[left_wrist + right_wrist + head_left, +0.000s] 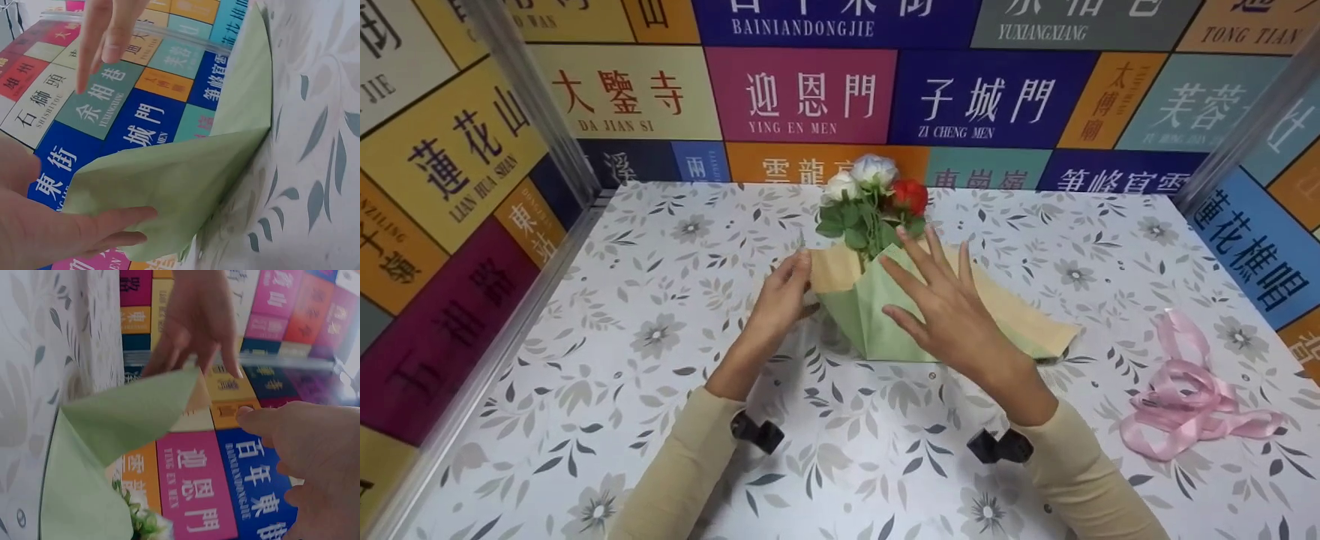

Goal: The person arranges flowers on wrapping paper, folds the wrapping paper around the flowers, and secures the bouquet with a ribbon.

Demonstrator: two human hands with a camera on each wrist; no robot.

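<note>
A small bunch of flowers, with white blooms (859, 176) and a red one (910, 197) above green leaves, lies on sheet wrapping paper (847, 307), green outside and tan inside. The paper's left side is folded up around the stems. Against that raised left side, my left hand (776, 300) rests with extended fingers (118, 222) along the green outer face. My right hand (952, 315) hovers over the paper's front with its fingers spread, holding nothing. The lower stems are hidden by paper. In the right wrist view, the green leaves (143, 517) show beyond the paper fold.
A loose heap of pink ribbon (1185, 405) lies at the right of the table. A white cloth (660, 420) with a leaf print covers the tabletop. Panels with coloured signs (802, 94) stand behind and at both sides.
</note>
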